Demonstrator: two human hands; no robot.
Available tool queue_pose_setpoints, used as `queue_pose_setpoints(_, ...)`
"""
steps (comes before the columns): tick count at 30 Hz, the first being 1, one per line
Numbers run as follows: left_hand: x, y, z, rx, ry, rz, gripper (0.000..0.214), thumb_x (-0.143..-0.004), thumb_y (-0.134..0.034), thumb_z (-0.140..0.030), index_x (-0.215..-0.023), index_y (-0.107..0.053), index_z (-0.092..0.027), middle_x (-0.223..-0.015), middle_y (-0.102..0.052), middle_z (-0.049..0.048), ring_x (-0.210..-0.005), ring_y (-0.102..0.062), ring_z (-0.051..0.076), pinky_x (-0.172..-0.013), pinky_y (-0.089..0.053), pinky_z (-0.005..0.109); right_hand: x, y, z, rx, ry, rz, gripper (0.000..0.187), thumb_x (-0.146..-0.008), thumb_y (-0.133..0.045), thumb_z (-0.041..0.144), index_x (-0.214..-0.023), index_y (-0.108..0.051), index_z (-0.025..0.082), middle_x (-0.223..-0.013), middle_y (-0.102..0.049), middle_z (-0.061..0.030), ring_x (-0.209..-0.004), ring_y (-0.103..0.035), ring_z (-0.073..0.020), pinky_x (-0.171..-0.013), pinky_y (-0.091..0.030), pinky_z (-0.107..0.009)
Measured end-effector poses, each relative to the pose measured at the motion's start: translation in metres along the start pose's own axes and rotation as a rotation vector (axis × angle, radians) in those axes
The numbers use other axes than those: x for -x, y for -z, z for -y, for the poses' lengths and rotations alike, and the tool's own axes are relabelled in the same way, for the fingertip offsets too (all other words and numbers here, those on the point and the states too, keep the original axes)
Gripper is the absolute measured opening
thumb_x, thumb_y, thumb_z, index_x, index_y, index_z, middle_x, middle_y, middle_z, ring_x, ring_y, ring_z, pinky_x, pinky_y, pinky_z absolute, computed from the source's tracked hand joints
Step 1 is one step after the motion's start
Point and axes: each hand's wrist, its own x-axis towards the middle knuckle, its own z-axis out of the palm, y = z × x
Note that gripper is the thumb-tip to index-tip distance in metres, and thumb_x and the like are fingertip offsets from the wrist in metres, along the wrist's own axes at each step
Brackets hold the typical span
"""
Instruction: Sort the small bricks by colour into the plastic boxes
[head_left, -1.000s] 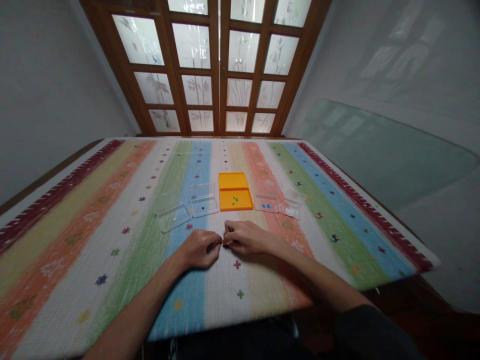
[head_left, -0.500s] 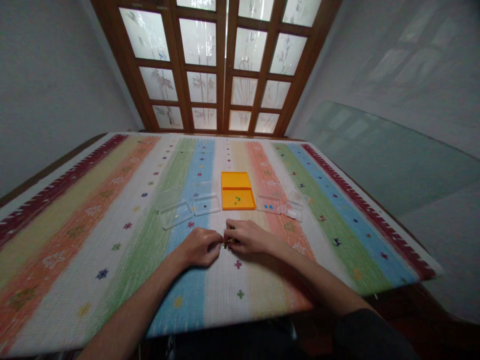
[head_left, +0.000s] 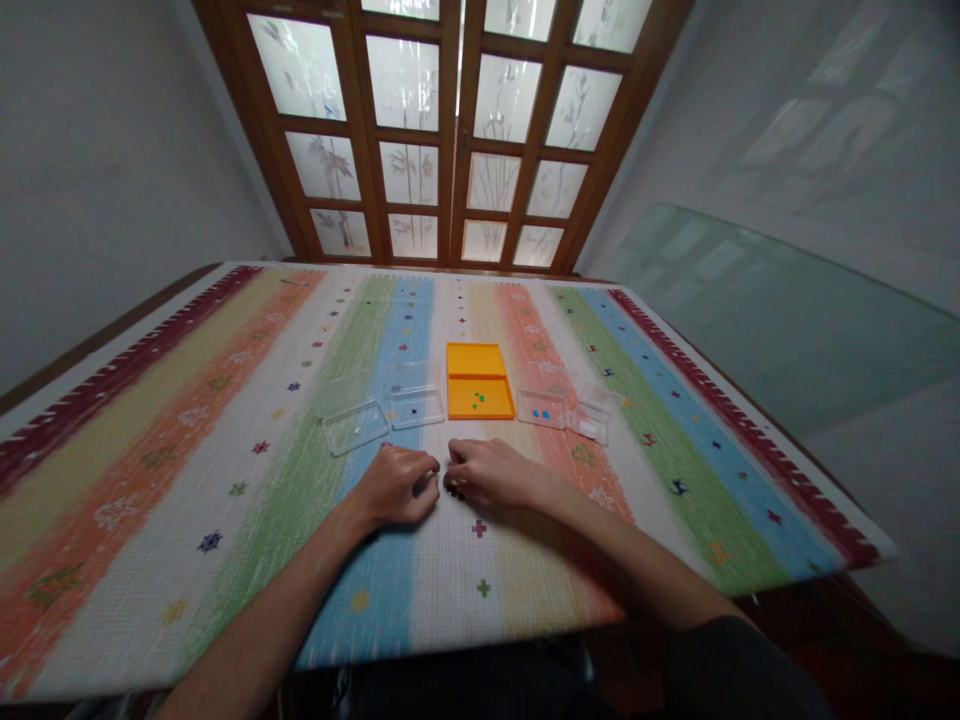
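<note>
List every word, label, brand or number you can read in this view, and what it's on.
No text can be read anywhere in the head view.
Orange box: no lettering.
Clear boxes: no labels visible.
Striped cloth: only woven stars and crosses, no words.

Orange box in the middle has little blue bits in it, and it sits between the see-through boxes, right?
Not quite. The head view shows green bits in the orange box, not blue ones. The blue bits lie in the clear box just right of it. The orange box does sit between the see-through boxes.
</note>
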Motion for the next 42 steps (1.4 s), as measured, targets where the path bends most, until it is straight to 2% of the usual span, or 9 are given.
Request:
queue_pose_setpoints(6, 0.0, -0.003, 0.002, -0.041, -0.002, 0.007, 0.017, -0.082, -0.05, -0.018, -0.071, -0.063, -0.018, -0.056, -0.06, 0.001, -0.05, -0.055, 0.015, -0.053, -0.037, 0.028, -0.003, 0.004, 0.006, 0.044, -0.029, 0.054, 0.015, -0.093, -0.059, 0.018, -0.088, -0.073, 0.016, -0.095, -0.063, -0.008, -0.073, -0.053, -0.0155, -0.056, -0.031, -0.028)
queue_pose_setpoints(14, 0.0, -0.005, 0.003, -0.053, -0.009, 0.014, 0.019, -0.085, -0.049, -0.019, -0.072, -0.063, -0.018, -0.058, -0.061, 0.0017, -0.051, -0.056, 0.016, -0.053, -0.037, 0.028, -0.008, -0.001, 0.006, 0.043, -0.081, 0.11, 0.018, -0.095, -0.053, 0.02, -0.099, -0.069, 0.012, -0.103, -0.065, -0.0121, -0.072, -0.058, -0.0163, -0.058, -0.039, -0.028)
queue_pose_setpoints(24, 0.0, -0.005, 0.004, -0.056, -0.009, 0.028, 0.018, -0.086, -0.049, -0.019, -0.075, -0.064, -0.018, -0.06, -0.062, 0.0021, -0.053, -0.057, 0.016, -0.054, -0.038, 0.027, -0.013, 0.005, 0.011, 0.065, -0.125, 0.191, 0.022, -0.093, -0.057, 0.024, -0.106, -0.068, 0.01, -0.106, -0.064, -0.0154, -0.08, -0.064, -0.0206, -0.062, -0.048, -0.03)
queue_pose_setpoints(35, 0.0, -0.005, 0.005, -0.106, -0.031, 0.047, 0.019, -0.086, -0.049, -0.017, -0.071, -0.06, -0.018, -0.059, -0.062, 0.0025, -0.053, -0.058, 0.016, -0.054, -0.035, 0.027, -0.006, -0.004, 0.022, 0.254, -0.028, 0.137, 0.024, -0.102, -0.04, 0.01, -0.111, -0.062, 0.007, -0.102, -0.063, -0.0159, -0.09, -0.062, -0.0231, -0.062, -0.05, -0.031)
queue_pose_setpoints(42, -0.001, -0.004, 0.003, -0.122, -0.055, 0.031, 0.02, -0.087, -0.047, -0.017, -0.072, -0.06, -0.018, -0.059, -0.063, 0.0025, -0.052, -0.058, 0.016, -0.053, -0.035, 0.027, 0.002, -0.012, 0.024, 0.272, -0.02, 0.05, 0.02, -0.102, -0.041, 0.01, -0.111, -0.059, 0.009, -0.103, -0.061, -0.0148, -0.093, -0.059, -0.0235, -0.06, -0.047, -0.03)
